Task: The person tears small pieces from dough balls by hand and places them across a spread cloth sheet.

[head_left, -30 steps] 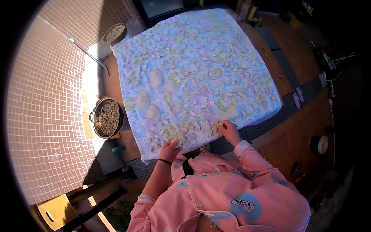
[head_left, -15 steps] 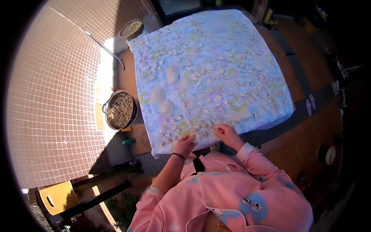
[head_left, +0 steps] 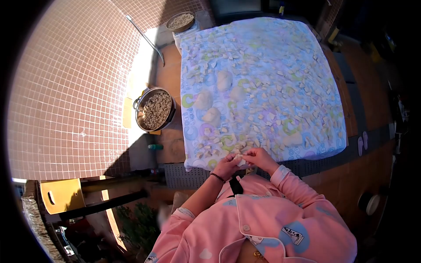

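Observation:
My left hand (head_left: 229, 165), with a dark beaded bracelet at the wrist, is closed on a small pale piece of bread or dough (head_left: 240, 161) at the table's near edge. My right hand (head_left: 258, 158) meets it there, fingers pinched on the same piece. Many torn pale chunks (head_left: 268, 116) lie spread over the patterned cloth (head_left: 193, 144) that covers the table. Larger pale lumps sit left of the middle: a long one (head_left: 224, 80), a rounded one (head_left: 203, 100) and a lower one (head_left: 211, 116).
A metal pot (head_left: 154, 109) full of small pale pieces stands left of the table. Another filled bowl (head_left: 180, 21) is at the far left corner. A green bottle (head_left: 155, 147), a yellow stool (head_left: 62, 195), purple slippers (head_left: 362, 143) and a tiled wall (head_left: 83, 87) surround the table.
My hands were apart over the near edge and have come together at the small pale piece. The view has shifted, so the table appears farther right.

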Motion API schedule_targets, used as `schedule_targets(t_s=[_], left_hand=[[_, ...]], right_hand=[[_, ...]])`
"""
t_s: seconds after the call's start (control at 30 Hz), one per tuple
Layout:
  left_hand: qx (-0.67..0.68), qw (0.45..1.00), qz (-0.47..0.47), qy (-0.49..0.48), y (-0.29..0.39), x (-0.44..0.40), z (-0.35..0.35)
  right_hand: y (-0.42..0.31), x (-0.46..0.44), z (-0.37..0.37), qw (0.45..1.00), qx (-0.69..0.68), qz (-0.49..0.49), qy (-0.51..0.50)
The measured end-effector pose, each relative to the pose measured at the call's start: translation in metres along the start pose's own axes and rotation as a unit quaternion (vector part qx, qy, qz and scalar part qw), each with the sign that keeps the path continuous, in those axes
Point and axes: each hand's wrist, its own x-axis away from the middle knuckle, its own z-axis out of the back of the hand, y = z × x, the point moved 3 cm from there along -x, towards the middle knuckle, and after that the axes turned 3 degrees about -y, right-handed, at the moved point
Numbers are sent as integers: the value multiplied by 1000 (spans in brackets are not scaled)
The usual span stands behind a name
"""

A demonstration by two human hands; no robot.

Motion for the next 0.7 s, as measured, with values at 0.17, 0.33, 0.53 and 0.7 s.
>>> schedule_targets(t_s=[0.17, 0.33, 0.53, 0.7], left_hand=[[45, 998, -32, 5, 11, 15, 6], [62, 993, -66, 73, 24, 24, 58], [51, 989, -79, 118, 59, 45, 86], [61, 988, -57, 126, 75, 46, 102]], right_hand=[[2, -19, -13, 997, -71, -11, -31], [2, -61, -10, 997, -57, 20, 57], [-9, -111, -13, 878, 337, 212, 266], [-14, -127, -27, 778, 525, 191, 287]])
